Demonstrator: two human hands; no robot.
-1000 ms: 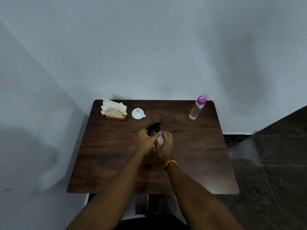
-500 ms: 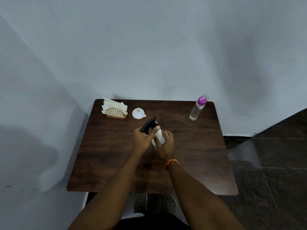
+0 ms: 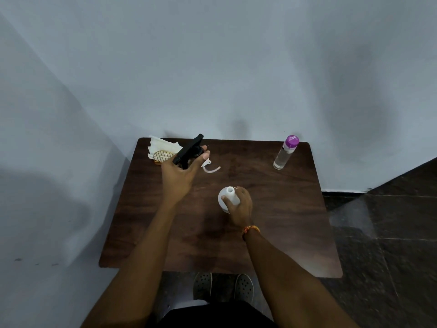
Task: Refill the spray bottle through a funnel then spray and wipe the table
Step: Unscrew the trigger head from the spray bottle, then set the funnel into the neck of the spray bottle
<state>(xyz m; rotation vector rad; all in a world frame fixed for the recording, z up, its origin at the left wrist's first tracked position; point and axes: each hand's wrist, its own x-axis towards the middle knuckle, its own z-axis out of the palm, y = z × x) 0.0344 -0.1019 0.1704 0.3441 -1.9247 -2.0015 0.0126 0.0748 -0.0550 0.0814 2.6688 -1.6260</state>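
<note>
Bottle (image 3: 226, 199) (white, uncapped) gripped by right hand (image 3: 239, 208); left hand (image 3: 181, 175) grips black sprayer head (image 3: 188, 151).

I see a dim, bluish scene with soft shadows across the wall (image 3: 212, 67), darkest at left and upper right. Straight lines bow toward the frame's edges, and my left hand (image 3: 181, 172) looks slightly motion-blurred.
</note>
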